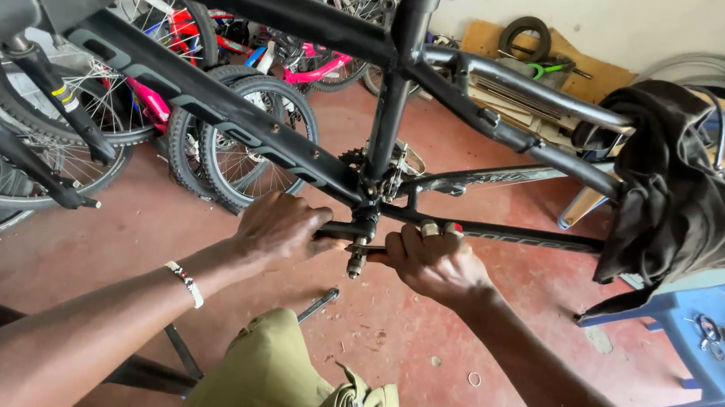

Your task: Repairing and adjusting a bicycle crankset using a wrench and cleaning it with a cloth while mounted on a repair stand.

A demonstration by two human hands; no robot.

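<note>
— What are the hands doing?

— Both are at the bottom bracket (364,227) of a black bicycle frame (217,100), which sits upside down near the centre of the view. The left hand (280,227) comes in from eight o'clock, and its grip is clamped around a dark bar-shaped part (337,229) that sticks out of the bracket's left side.

— And the right?

— The right hand (430,263) reaches in from four o'clock. Its fingers are curled shut just beside the bracket, at the frame's lower tube (530,237); what they enclose I cannot tell. A short metal axle end (356,264) points down between the two hands.

— What lies around them?

— A dark cloth (677,200) hangs over the frame's rear at three o'clock, above a blue plastic stool (693,337). Wheels (244,140) and other bicycles crowd the ten o'clock corner. On the red floor (165,224), a metal tool (319,304) lies at six o'clock, close to the person's olive-clad knee (274,376).
</note>
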